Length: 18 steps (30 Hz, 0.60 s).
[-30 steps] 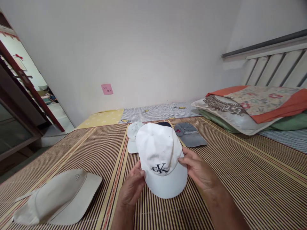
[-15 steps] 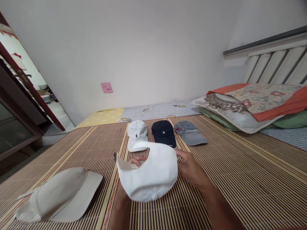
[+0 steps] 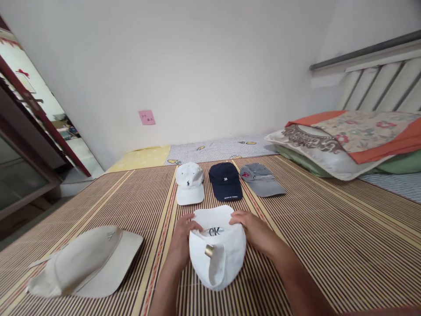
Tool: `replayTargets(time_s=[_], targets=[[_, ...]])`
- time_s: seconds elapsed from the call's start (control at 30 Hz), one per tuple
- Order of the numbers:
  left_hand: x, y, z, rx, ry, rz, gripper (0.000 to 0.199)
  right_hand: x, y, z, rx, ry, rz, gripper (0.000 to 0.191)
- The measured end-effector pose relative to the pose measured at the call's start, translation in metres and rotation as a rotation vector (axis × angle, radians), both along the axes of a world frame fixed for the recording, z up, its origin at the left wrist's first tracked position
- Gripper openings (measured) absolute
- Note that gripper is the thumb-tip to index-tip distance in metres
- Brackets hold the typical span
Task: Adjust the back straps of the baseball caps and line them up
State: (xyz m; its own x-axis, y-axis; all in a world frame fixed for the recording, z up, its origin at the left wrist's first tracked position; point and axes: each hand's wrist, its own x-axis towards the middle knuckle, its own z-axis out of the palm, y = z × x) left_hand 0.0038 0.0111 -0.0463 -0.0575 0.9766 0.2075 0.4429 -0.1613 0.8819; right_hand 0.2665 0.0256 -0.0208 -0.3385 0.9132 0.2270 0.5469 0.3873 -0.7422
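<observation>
Between my two hands is a white baseball cap (image 3: 230,252) with dark "CK" lettering, its brim pointing away from me and its back strap with a gold buckle facing me. My left hand (image 3: 184,235) grips its left edge near the brim, fingers closed. On the other side, my right hand (image 3: 253,228) pinches the right edge where brim meets crown. Beyond it sit a white cap with a small dark emblem (image 3: 190,184), a navy cap (image 3: 225,181) and a grey cap (image 3: 262,180) in a row. To the left lies a beige cap (image 3: 88,263), on its side.
The caps lie on a striped bamboo mat (image 3: 138,197). Behind it runs a checked cloth (image 3: 217,149) along the wall, with a pink note (image 3: 146,117) stuck above. Pillows (image 3: 315,149) are stacked at the right by a slatted headboard (image 3: 378,90). A doorway stands at the left.
The held white cap has turned round, so its brim now points away and its lettering and buckle show. My left hand has come from behind the cap to its left edge.
</observation>
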Motion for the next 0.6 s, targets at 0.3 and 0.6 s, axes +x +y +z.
replayTargets(time_s=[0.3, 0.6], targets=[[-0.017, -0.006, -0.001, -0.033, 0.264, -0.153, 0.021, 0.011, 0.011, -0.007, -0.054, -0.119, -0.017, 0.042], [-0.03, -0.008, 0.013, -0.023, 0.177, -0.169, 0.043, 0.008, -0.001, 0.02, 0.001, -0.052, -0.067, 0.026]])
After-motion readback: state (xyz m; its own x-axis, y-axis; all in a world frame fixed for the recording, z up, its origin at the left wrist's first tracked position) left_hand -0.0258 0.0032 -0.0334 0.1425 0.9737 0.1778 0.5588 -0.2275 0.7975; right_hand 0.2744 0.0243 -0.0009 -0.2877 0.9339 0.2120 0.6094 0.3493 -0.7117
